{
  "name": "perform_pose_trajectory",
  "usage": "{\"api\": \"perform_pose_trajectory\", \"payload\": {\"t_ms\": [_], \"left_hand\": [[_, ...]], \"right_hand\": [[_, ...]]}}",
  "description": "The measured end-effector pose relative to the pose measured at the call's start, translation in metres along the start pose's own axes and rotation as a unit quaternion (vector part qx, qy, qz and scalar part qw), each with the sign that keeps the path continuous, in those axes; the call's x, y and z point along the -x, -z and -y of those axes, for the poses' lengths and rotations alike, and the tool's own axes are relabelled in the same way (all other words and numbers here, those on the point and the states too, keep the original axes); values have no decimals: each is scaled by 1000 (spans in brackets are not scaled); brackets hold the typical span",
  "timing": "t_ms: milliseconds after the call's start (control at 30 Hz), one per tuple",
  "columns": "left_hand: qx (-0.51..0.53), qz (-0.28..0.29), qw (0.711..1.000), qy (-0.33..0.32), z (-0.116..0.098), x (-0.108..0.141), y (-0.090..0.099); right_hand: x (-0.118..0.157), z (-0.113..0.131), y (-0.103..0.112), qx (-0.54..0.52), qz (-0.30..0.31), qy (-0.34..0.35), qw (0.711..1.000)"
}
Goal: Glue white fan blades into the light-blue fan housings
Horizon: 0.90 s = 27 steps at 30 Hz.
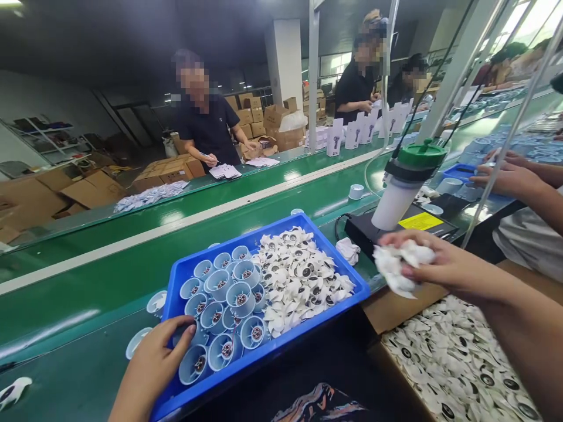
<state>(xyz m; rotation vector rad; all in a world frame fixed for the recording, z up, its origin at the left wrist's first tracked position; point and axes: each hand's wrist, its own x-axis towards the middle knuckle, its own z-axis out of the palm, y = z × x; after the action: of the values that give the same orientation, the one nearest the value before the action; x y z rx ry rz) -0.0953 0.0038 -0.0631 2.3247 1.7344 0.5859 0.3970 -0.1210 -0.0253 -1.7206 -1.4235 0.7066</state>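
Observation:
A blue tray (268, 353) holds several light blue cups (240, 298) with small motors inside on its left side, and a heap of white fan blades (299, 269) on its right. My left hand (160, 351) reaches over the tray's left edge, thumb and fingers apart, beside the cups, with nothing seen in it. Raised right of the tray, my right hand (424, 261) grips a crumpled white cloth (396, 266), slightly blurred. Below it, a cardboard box (396, 366) is full of white fan blades (457, 357).
A bottle with green lid (391, 199) stands on a black device (363, 231) behind my right hand. Another white wad (348, 251) lies by the tray. Across the green conveyor (189, 240) stands a person (209, 126) handling papers. Another person's hands (512, 173) work at the right.

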Motion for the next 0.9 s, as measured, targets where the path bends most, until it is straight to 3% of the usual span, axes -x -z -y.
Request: {"api": "perform_pose_trajectory", "payload": {"t_ms": [67,133,200,267,500,667,800,900], "left_hand": [[16,-15,1000,22,0,3,1],[25,-33,999,33,-3,6,2],[21,-36,999,27,-6,8,3],[8,-26,1000,12,-9,9,2],[-42,-12,998,-34,-2,3,-3],[-49,9,997,-59,3,-4,-5],[-17,-4,999,-51,2,1,-3],[8,-35,998,-42,5,8,-4]], "right_hand": [[-35,22,-34,-7,64,33,997],[-62,35,-69,22,83,63,994],[-76,40,-94,66,89,79,991],[-76,36,-106,104,98,91,986],[-38,1,-107,139,48,137,980],[-32,9,-112,211,17,112,971],[-26,10,-96,211,-27,123,969],[-13,-21,-74,171,-64,105,978]]}}
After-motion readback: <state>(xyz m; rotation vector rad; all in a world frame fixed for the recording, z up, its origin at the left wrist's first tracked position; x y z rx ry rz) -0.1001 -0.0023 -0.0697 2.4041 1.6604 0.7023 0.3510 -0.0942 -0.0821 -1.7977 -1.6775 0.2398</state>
